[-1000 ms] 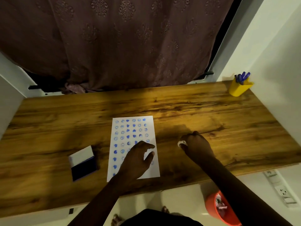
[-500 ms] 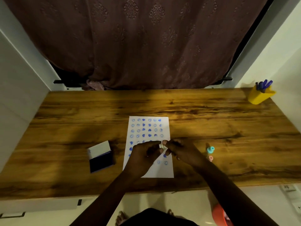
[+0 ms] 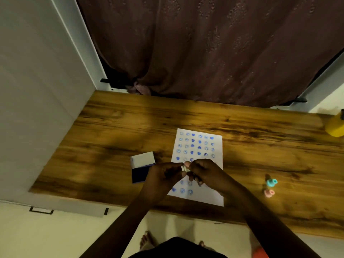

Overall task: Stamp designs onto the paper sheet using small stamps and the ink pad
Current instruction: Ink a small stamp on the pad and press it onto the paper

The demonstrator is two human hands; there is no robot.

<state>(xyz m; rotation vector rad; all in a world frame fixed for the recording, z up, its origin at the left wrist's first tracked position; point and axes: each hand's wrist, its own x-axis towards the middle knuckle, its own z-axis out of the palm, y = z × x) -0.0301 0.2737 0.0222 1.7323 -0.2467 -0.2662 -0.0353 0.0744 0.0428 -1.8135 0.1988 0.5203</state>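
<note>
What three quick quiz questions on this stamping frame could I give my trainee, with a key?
1. True or false: the ink pad lies open, left of the paper.
2. How many loose stamps stand on the desk right of the paper? A) none B) two C) five
3. Fill in: the left hand and right hand meet above the paper, pinching one small white ____.

Key:
1. True. Its white lid is flipped back and the dark pad is exposed.
2. B, the teal stamp and the pink stamp.
3. Stamp.
</note>
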